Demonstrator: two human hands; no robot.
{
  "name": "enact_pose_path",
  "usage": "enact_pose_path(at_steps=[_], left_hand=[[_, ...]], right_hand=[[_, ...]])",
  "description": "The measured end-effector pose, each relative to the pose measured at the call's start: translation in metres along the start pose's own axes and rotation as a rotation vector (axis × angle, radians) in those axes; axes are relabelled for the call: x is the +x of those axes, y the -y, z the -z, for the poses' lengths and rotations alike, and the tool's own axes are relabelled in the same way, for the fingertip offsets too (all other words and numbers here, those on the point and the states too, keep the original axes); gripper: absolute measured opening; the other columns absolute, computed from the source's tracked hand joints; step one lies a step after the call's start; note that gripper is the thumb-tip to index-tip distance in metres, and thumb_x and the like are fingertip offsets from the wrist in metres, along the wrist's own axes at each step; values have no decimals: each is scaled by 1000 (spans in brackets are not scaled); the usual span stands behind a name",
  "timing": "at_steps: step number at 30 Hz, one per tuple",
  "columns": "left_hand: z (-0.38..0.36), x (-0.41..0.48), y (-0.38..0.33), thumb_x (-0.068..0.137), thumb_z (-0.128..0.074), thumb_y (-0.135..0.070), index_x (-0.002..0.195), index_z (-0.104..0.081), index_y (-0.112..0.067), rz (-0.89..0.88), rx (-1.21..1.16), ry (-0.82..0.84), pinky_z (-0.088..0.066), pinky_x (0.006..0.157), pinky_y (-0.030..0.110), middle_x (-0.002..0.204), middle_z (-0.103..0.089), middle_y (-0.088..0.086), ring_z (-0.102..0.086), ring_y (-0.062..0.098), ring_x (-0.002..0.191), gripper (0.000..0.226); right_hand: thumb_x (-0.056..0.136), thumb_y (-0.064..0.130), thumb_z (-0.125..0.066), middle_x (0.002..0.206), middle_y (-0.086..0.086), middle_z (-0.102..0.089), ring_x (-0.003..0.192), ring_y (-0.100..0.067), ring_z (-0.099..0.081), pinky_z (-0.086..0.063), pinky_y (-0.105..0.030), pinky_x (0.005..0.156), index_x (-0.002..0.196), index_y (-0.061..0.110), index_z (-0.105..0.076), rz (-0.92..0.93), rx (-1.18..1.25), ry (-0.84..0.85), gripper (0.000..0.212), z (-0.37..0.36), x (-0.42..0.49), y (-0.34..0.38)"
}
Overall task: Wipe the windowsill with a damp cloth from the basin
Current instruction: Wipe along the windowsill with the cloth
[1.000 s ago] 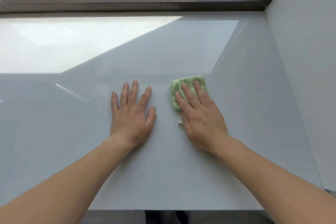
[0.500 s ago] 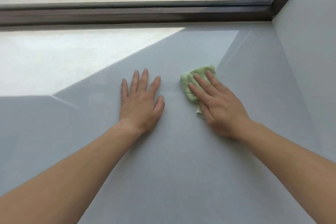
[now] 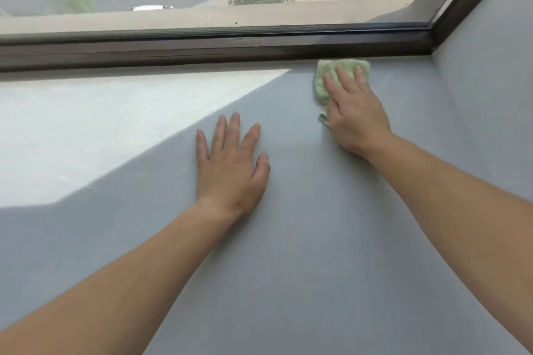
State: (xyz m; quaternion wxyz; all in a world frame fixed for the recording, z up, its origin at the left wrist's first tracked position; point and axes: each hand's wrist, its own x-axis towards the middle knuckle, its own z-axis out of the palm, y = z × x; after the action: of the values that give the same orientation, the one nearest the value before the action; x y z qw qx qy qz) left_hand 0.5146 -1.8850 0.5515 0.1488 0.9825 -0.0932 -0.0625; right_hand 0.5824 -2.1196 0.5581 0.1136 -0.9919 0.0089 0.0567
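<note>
The green cloth lies flat on the windowsill, its far edge touching the window frame; my right hand presses it down with straight fingers, clutching nothing, only pushing; my left hand rests flat and released on the sill, well back from the frame, bracing me. I judge this mid-wipe, at the frame end of a stroke; next I'd draw the cloth along the frame or back from it, with even pressure so it doesn't bunch.
</note>
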Motion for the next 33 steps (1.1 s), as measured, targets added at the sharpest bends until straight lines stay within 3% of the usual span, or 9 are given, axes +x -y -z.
enact_pose_path(at_steps=[2, 6, 8, 13, 15, 20, 25, 31, 33], left_hand=[[-6, 1, -1, 93, -16, -50, 156, -10, -34, -3, 93, 18, 11, 119, 55, 167, 5, 3, 13, 22, 152, 65], [-8, 1, 0, 94, -15, -52, 156, -10, -34, 5, 131, 4, 8, 119, 57, 167, 3, 5, 11, 25, 152, 65], [-6, 2, -2, 93, -14, -52, 156, -11, -33, 3, 142, 19, 8, 119, 58, 167, 2, 5, 11, 25, 152, 66], [2, 7, -14, 91, -21, -44, 151, -24, -26, 25, 87, 24, 13, 118, 58, 165, -6, 12, 8, 27, 152, 63], [3, 14, -30, 90, -24, -40, 148, -30, -22, -40, 34, -10, 12, 119, 55, 165, -10, 13, 6, 26, 153, 61], [-16, 26, -78, 95, -23, -44, 156, -15, -29, -153, -59, 91, 13, 120, 51, 167, 5, 7, 15, 22, 152, 63], [-30, 21, -78, 98, -20, -47, 157, -7, -29, -175, 72, 70, 11, 119, 55, 166, 10, 8, 19, 24, 151, 63], [-30, 22, -81, 97, -19, -47, 157, -7, -29, -172, 79, 59, 10, 119, 56, 167, 9, 9, 19, 24, 151, 64], [-30, 22, -82, 97, -19, -47, 157, -7, -29, -175, 69, 64, 10, 119, 55, 167, 10, 8, 20, 24, 151, 64]], right_hand=[[101, 35, -35, 166, -1, -5, 152, -30, 5, -5, -41, 123, 157, 23, -17, -66, -17, -55, 60, -6, 11, 23], [100, 34, -34, 165, 0, -13, 152, -29, 0, -9, -41, 123, 155, 23, -25, 291, -4, -8, 57, -21, -1, 54], [101, 29, -34, 165, 3, -15, 153, -24, -2, -10, -36, 122, 154, 26, -28, 334, 30, 10, 54, -12, 5, 36], [94, 35, -26, 165, -3, -16, 152, -29, -4, -10, -38, 122, 154, 21, -30, -49, 49, -78, 62, 11, 21, -51], [94, 35, -25, 165, -4, -16, 152, -32, -4, -11, -41, 122, 154, 19, -29, -154, 30, -109, 62, 11, 20, -48], [97, 26, -32, 164, -6, -19, 151, -33, -6, -8, -39, 122, 153, 16, -31, 150, -31, -38, 57, 4, 1, -43], [101, 21, -33, 164, -7, -16, 151, -34, -5, -9, -39, 122, 154, 15, -27, -211, 1, -128, 53, 23, 22, -103], [105, 26, -30, 165, -3, -14, 152, -29, -3, -7, -36, 122, 154, 17, -27, -115, -8, -125, 50, 15, -9, -101], [105, 24, -30, 165, -4, -16, 152, -29, -4, -7, -36, 122, 154, 16, -29, -195, 5, -133, 50, 20, -6, -114]])
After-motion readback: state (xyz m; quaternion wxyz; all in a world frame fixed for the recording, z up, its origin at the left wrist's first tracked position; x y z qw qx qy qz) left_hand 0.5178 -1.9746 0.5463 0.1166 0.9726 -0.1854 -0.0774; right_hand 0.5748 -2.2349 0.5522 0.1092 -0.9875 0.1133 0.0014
